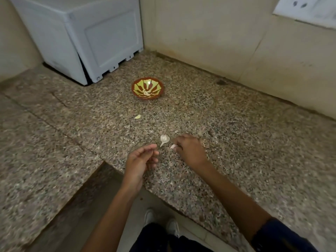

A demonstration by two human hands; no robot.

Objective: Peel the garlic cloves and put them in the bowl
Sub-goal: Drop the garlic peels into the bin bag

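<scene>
A white appliance (81,39) stands at the far left of the speckled stone table (236,142), its top cut off by the frame. The left hand (141,161) hovers with fingers loosely curled, its grip holding nothing. Beyond it lie a loose garlic clove (137,116) and the patterned bowl (147,88), with pale peeled cloves blurred inside. The garlic head (164,139) sits between the hands. The right hand (190,150) pinches a clove (173,146), half hidden by its fingers.

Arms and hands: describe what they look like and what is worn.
Both forearms are bare. The left hand and right hand show no gloves, and no rings or watch can be made out. A dark blue sleeve covers the right upper arm.
</scene>
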